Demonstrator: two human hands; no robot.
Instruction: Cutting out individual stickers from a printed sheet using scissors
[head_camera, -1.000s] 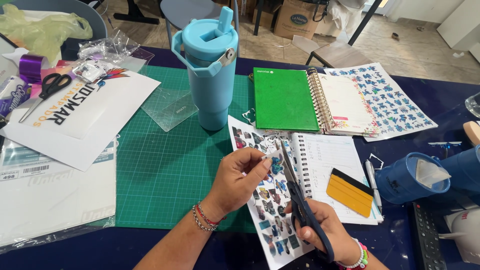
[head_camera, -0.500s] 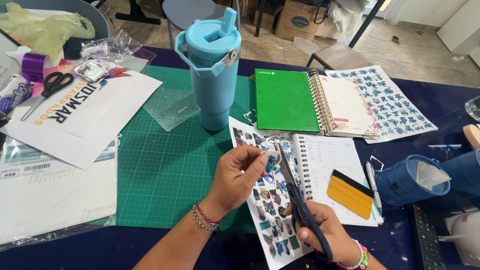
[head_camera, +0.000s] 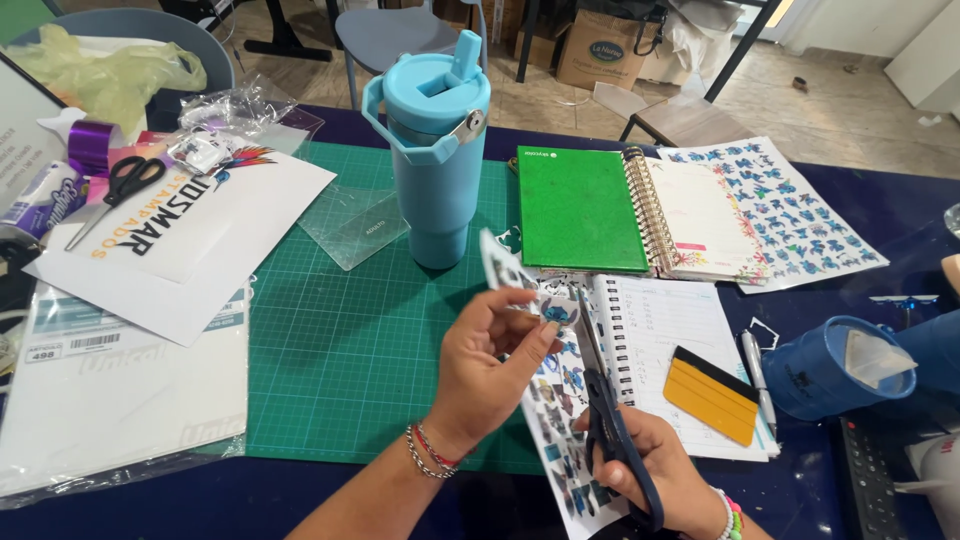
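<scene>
Green cutting mat (head_camera: 340, 340): left hand (head_camera: 490, 365) holds sticker sheet (head_camera: 555, 430)

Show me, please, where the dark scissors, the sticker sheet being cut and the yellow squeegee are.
dark scissors (head_camera: 612, 440), head view, on the handle.
sticker sheet (head_camera: 560, 440), head view, on its printed middle.
yellow squeegee (head_camera: 710, 405), head view, on its flat face.

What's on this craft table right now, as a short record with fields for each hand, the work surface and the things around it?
left hand: pinches the sticker sheet, lifted off the table
right hand: grips dark-handled scissors, blades at the sheet's edge
surface: green cutting mat on a dark blue table
behind the hands: light blue tumbler, green spiral notebook
to the right: yellow squeegee on an open planner
far left: second pair of scissors
</scene>
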